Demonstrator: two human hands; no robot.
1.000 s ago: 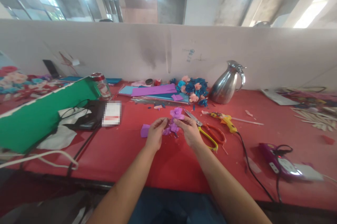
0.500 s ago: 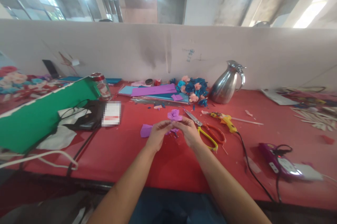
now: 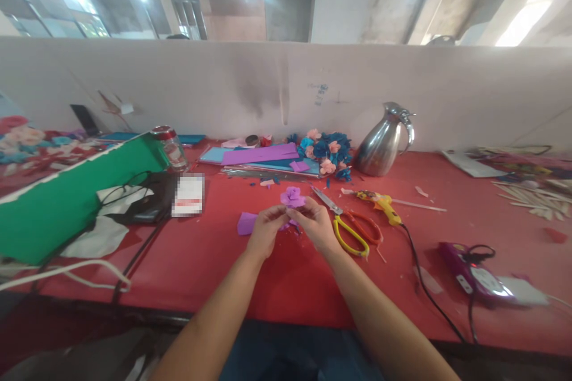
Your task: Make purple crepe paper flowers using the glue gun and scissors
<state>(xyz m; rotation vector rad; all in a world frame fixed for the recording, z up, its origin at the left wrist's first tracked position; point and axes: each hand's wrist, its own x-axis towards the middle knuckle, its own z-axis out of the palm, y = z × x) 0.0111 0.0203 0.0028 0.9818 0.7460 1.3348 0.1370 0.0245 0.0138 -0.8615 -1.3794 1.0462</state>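
Note:
Both of my hands meet over the red table [image 3: 286, 273] around a small purple paper flower [image 3: 292, 197]. My left hand [image 3: 264, 231] pinches it from the left, fingers closed. My right hand [image 3: 315, 227] pinches it from the right, fingers closed under the bloom. More purple paper pieces [image 3: 246, 223] lie on the table just left of my left hand. Yellow and orange scissors [image 3: 351, 229] lie right beside my right hand.
A yellow glue gun [image 3: 379, 201] with a black cord lies right of the scissors. A steel jug [image 3: 385, 141], a bunch of blue and pink paper flowers [image 3: 326, 154] and stacked coloured sheets [image 3: 261, 157] stand behind. A green roll [image 3: 67, 196] lies at left, a purple power strip [image 3: 473, 273] at right.
My two hands have drawn closer together around the purple flower, and the bloom now sits slightly lower and nearer my fingertips.

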